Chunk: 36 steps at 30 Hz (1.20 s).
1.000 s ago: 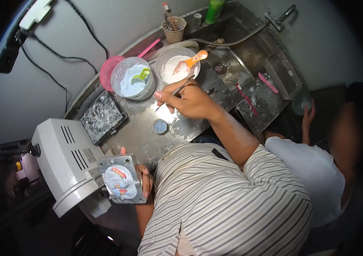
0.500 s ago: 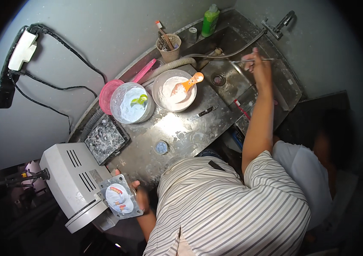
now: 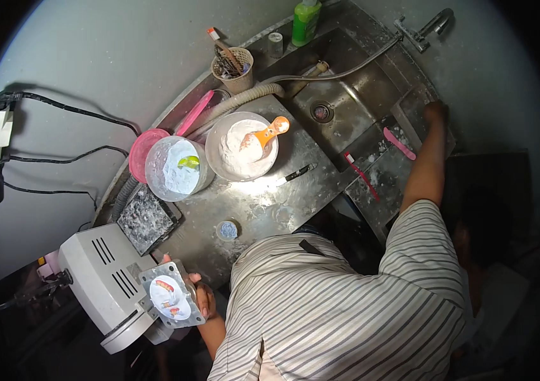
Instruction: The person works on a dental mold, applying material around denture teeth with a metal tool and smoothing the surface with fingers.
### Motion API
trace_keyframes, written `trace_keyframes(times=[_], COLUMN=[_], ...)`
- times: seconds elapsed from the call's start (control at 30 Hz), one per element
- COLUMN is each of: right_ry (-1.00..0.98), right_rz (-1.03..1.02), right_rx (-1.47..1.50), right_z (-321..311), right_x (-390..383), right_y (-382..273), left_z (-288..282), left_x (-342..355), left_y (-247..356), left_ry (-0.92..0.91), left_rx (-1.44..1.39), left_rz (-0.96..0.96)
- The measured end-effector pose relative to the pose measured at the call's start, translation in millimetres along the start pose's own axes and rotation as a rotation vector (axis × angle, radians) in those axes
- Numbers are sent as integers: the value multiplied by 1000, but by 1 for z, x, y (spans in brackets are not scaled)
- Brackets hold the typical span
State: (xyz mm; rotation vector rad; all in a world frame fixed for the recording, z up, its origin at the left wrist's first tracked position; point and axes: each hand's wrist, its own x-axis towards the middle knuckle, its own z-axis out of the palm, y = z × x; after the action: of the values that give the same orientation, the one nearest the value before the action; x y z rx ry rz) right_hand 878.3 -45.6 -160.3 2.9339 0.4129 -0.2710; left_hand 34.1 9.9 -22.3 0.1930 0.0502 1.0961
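My left hand grips a square metal mould at the lower left; it holds white plaster with small pink and white tooth pieces set in it. The mould sits against the front of a grey boxy machine. My right hand is stretched far out, at the right rim of the steel sink, next to a pink flat tool. The hand is small and dark there, and I cannot see whether it holds anything.
On the steel counter stand a white bowl of powder with an orange scoop, a clear tub of powder, a pink lid, a dark tray and a cup of tools. A tap and green bottle stand behind the sink. Another person is at the right.
My right hand has left the white bowl, swung over the sink and moved on to its far right rim. My left hand with the mould stays by the machine.
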Motion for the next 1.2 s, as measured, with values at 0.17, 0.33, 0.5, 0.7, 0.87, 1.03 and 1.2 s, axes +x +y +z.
trace_keyframes(times=[0.17, 0.33, 0.5, 0.7, 0.87, 1.03, 1.2], right_ry=[-164, -46, -1, -10, -111, 8, 18], right_rz=[-472, -613, -1054, -510, -838, -1316, -1610], right_rx=[-239, -352, -591, 230, 1118, 1192, 1134], right_z=[85, 140, 125, 30, -158, -203, -184], right_x=[21, 84, 180, 126, -216, -420, -559], right_y=[-22, 19, 37, 17, -125, -171, -200], left_z=[-11, 3, 27, 45, 62, 59, 88], left_x=[1, 34, 41, 37, 20, 24, 14], left_y=[13, 9, 5, 9, 5, 13, 42], left_ry=[-110, -230, -160, -58, 58, 79, 4], left_rx=[-84, -209, -165, -88, 512, 1280, 1472], left_rz=[-169, -345, -177, -114, 246, 609, 542])
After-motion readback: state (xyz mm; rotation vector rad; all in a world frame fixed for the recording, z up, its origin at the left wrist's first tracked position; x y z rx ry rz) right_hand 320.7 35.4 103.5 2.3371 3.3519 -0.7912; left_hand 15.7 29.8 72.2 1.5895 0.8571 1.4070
